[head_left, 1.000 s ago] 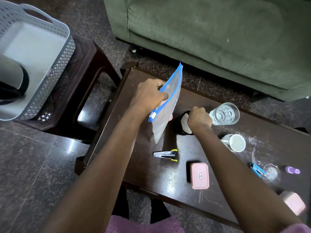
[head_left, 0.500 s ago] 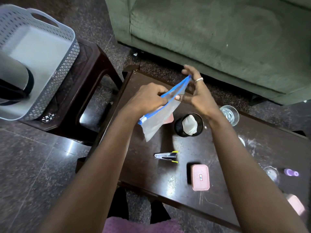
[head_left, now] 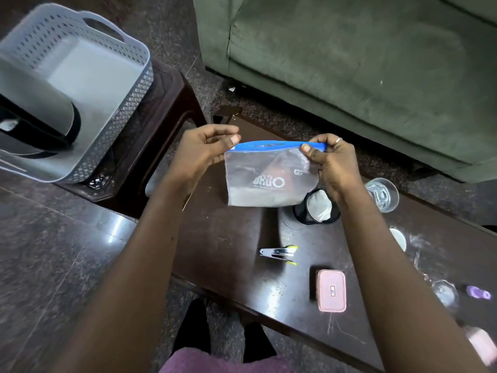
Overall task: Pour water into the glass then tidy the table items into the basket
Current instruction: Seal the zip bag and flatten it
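Note:
I hold a clear zip bag [head_left: 269, 181] with a blue seal flat above the dark coffee table [head_left: 231, 249]. My left hand [head_left: 204, 152] pinches its left top corner and my right hand [head_left: 333, 162] pinches its right top corner. The glass [head_left: 382, 195] with water stands on the table to the right of my right wrist. The grey perforated basket [head_left: 126, 103] sits on a side table at the left, with a grey and black object [head_left: 35, 125] inside it.
On the table lie a black mesh cup [head_left: 314, 211] with white paper, a stapler [head_left: 279, 254], a pink box [head_left: 331, 290], a white mug [head_left: 399, 238] partly hidden by my arm, a purple item [head_left: 477, 293] and a second pink box [head_left: 481, 343]. A green sofa [head_left: 349, 63] stands behind.
My right hand left the black mesh cup and took the bag's other top corner. The bag turned from hanging edge-on in my left hand to stretched flat between both hands.

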Demonstrator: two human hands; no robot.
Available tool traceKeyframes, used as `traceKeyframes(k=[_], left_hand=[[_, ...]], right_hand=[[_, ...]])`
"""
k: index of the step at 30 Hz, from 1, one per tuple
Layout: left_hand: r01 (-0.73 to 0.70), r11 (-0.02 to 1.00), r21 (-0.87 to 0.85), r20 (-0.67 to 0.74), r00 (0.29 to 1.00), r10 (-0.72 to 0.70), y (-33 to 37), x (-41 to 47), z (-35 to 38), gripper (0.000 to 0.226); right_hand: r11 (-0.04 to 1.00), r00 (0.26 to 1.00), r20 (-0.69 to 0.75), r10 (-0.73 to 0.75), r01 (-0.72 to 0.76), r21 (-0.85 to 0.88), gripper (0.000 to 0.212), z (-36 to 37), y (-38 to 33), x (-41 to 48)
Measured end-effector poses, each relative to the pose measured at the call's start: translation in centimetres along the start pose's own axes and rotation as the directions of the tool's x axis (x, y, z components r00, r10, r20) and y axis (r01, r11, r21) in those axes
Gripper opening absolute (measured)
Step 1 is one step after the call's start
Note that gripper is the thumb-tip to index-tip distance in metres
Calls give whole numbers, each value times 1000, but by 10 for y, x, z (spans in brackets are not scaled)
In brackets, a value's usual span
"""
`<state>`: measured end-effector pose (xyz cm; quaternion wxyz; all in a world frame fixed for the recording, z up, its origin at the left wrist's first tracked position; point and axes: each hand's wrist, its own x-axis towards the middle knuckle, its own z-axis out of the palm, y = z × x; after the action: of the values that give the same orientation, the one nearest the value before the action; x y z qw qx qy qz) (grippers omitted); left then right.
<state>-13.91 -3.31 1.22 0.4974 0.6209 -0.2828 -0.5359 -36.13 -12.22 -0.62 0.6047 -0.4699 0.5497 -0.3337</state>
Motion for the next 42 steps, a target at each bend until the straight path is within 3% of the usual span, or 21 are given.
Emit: traceKeyframes(k=[9,23,31,37,38,40,42], left_hand=[[-30,995,-100,-218,976,7,-28,4,5,16],[-74,997,0,-431,900,67,-44,13,18,31],[-75,982,176,-429,892,145,-50,12,22,12],[-79,840,536,-382,865,326,-49,12,30,13],[-74,830,554,-373,869,326,-49,12,32,14],[-83,816,573,-351,874,335,-49,10,34,17],[-95,813,575,-345,873,346,-48,8,36,20]], right_hand=[[977,979,-67,192,-184,108,21,5,7,-1],[975,971,-90,223,-222,15,21,4,4,-8],[970,969,-81,233,-237,-48,20,4,3,-11],[967,963,-107,249,-253,-28,20,6,0,-15],[966,962,-123,242,-250,-57,18,8,-1,-15],[923,975,-182,129,-186,-337,7,11,-2,-17],[726,981,-175,-84,-60,-685,21,20,-3,-20]])
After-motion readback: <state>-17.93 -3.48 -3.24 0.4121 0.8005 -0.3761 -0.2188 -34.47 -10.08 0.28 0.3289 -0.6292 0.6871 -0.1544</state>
